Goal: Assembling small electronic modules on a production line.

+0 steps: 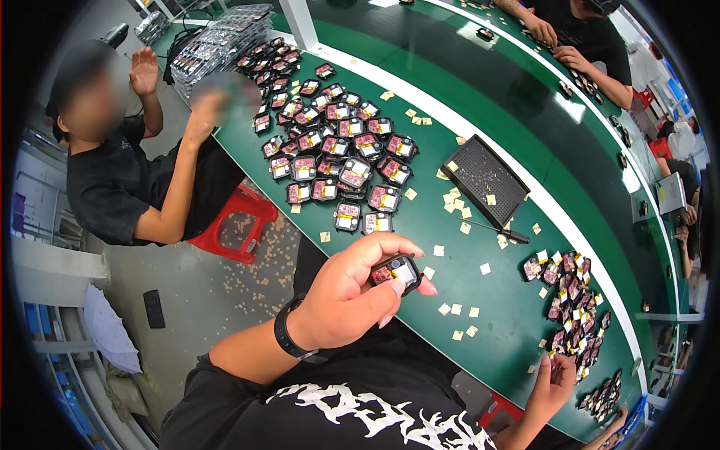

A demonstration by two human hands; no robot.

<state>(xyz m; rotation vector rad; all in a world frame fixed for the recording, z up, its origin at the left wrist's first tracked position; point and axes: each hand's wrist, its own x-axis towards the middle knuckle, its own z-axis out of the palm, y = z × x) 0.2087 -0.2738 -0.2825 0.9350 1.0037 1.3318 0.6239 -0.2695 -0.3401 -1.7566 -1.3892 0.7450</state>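
My left hand [349,292] is closed round a small black electronic casing [395,275], shaped like a watch body, with a red circuit board and a silvery part showing. The thumb lies across its near side. At the lower right, my right hand [551,390] has thumb and fingers pinched together beside a heap of similar casings [576,307]. A tiny pale yellow bit shows at those fingertips, too small to name. Farther left on the green table [405,225] spreads a larger heap of open casings [337,142] with boards and yellow tape.
A black tray [487,180] lies near the white table edge, with a dark-handled screwdriver [514,235] beside it. Small cream paper squares [444,308] are scattered about. Clear plastic trays [225,45] are stacked far left. A co-worker [112,165] sits left near a red stool [236,225].
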